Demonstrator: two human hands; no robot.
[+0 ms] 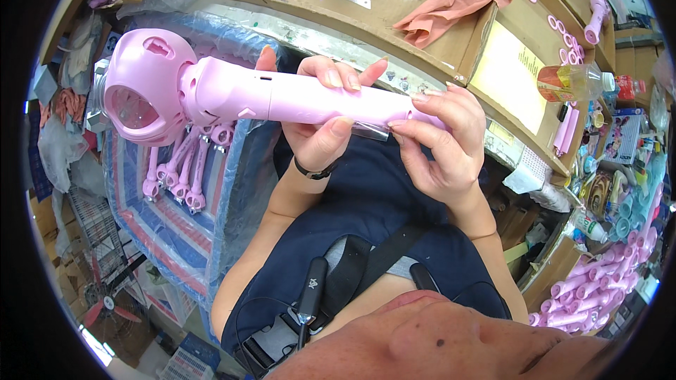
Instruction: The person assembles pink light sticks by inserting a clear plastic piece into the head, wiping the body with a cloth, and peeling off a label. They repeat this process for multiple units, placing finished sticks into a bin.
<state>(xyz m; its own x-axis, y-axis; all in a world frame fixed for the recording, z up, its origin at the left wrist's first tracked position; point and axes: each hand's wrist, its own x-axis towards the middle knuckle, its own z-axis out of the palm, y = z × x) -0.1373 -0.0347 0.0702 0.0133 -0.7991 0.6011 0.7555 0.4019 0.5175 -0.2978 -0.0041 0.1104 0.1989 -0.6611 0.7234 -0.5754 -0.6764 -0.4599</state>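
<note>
The step in hand looked like close fingertip work at the tail end of a pink handheld device (232, 91), with a scrap of clear film (371, 131) jutting from its near side between the hands; the next move seemed to call for a steady left grip and fine pressure or a pinch from the right fingertips at that film.

The left hand (308, 142) was curled under the middle of the shaft, its thumb along the near side and its fingers past the far side, partly spread, so that the hold was closed but light; its forearm rose from below, a black wristband (315, 171) at the wrist. The right hand (454, 142) was bent inward over the tail, its fingers arched and gathered there; whether thumb and forefinger also gripped the film, I could not tell.

The device lay nearly level across both hands, its bulbous head well out to the left of the left hand; beyond the right hand were a salmon cloth (454, 8) and a cardboard tray (394, 36).
</note>
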